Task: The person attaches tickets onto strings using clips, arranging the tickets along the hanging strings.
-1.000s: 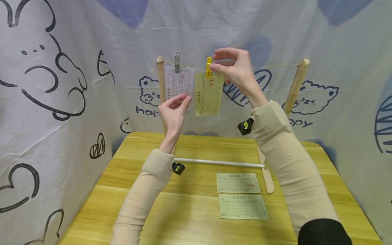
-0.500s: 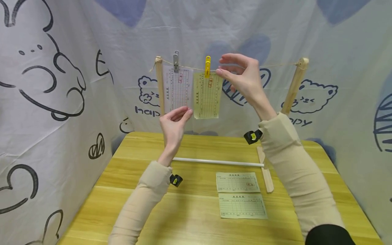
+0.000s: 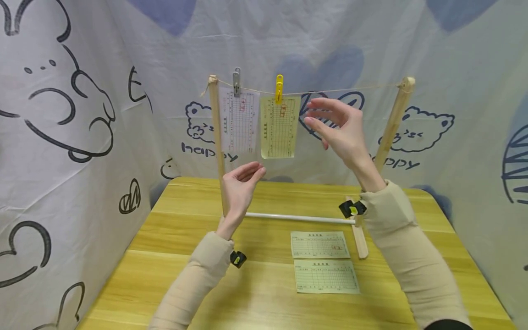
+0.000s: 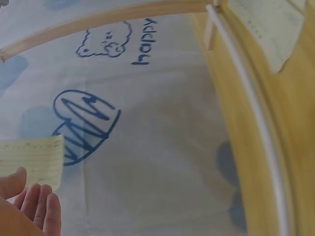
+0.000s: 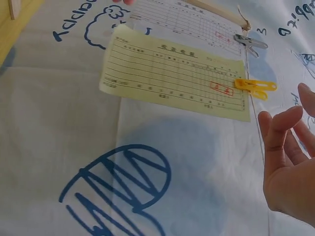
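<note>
A yellow printed slip [image 3: 280,130] hangs from the string [image 3: 342,90] by a yellow clothespin [image 3: 279,88]. Left of it a white slip [image 3: 239,121] hangs under a grey clothespin [image 3: 236,82]. My left hand [image 3: 241,188] is below the two slips, fingers loosely bent, holding nothing. To the right of the yellow slip, beneath the string, my right hand [image 3: 340,130] has its thumb and fingers spread apart with nothing between them. In the right wrist view the yellow clothespin [image 5: 255,87] bites the slip's stamped end.
Two more yellow-green slips, an upper slip [image 3: 319,244] and a lower slip [image 3: 327,276], lie on the wooden table [image 3: 165,261]. The string runs between a left post [image 3: 216,114] and a right post [image 3: 395,119]. A white rod [image 3: 297,218] joins them low down.
My right hand has let go of the yellow clothespin and moved right and down. My left hand has dropped from in front of the white slip to below it.
</note>
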Demonstrator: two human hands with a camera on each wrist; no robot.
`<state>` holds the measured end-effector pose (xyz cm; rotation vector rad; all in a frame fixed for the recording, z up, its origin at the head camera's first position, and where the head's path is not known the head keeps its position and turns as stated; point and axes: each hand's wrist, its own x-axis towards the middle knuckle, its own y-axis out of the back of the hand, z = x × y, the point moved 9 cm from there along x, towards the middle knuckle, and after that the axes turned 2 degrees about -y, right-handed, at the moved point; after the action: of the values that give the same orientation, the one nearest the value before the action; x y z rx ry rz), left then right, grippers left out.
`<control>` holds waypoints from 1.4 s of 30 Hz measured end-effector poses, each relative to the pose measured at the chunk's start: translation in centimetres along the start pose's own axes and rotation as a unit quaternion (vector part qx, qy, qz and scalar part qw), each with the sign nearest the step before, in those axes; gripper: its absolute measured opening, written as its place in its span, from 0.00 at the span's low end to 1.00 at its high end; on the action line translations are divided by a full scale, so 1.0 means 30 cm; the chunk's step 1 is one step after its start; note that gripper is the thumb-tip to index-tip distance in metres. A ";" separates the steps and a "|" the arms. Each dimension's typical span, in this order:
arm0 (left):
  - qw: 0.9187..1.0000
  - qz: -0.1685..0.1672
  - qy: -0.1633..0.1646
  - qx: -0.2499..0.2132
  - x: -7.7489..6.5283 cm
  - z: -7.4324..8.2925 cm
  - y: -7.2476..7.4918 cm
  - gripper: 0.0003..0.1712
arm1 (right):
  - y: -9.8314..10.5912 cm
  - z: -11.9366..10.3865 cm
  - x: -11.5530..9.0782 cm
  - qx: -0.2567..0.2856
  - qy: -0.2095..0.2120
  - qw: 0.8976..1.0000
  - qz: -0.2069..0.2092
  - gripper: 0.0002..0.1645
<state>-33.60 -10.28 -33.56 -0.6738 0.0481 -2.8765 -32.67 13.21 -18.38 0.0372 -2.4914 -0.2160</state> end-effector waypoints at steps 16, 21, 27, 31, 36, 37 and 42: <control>0.998 -0.038 0.050 0.003 -0.110 -0.156 -0.054 0.19 | 0.113 0.237 -0.230 0.027 -0.046 0.998 0.026 0.21; 0.995 -0.069 0.069 0.009 -0.154 -0.210 -0.091 0.22 | 0.131 0.326 -0.311 0.024 -0.068 0.997 0.023 0.20; 0.989 -0.111 0.098 -0.001 -0.218 -0.277 -0.134 0.23 | 0.162 0.436 -0.415 0.034 -0.108 0.993 0.029 0.20; 0.986 -0.129 0.107 -0.001 -0.254 -0.313 -0.150 0.25 | 0.188 0.504 -0.482 0.052 -0.132 0.989 0.042 0.23; 0.983 -0.152 0.101 0.009 -0.299 -0.342 -0.169 0.25 | 0.210 0.567 -0.558 0.056 -0.158 0.985 0.048 0.23; 0.982 -0.158 0.098 0.014 -0.309 -0.347 -0.173 0.24 | 0.214 0.578 -0.572 0.054 -0.161 0.984 0.047 0.24; 0.977 -0.183 0.100 0.031 -0.361 -0.378 -0.199 0.25 | 0.233 0.627 -0.633 0.041 -0.180 0.982 0.050 0.24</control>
<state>-30.14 -2.51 -48.01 -0.4145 -0.1535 -3.2742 -28.52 24.34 -43.32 -0.1006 -2.8524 -0.0818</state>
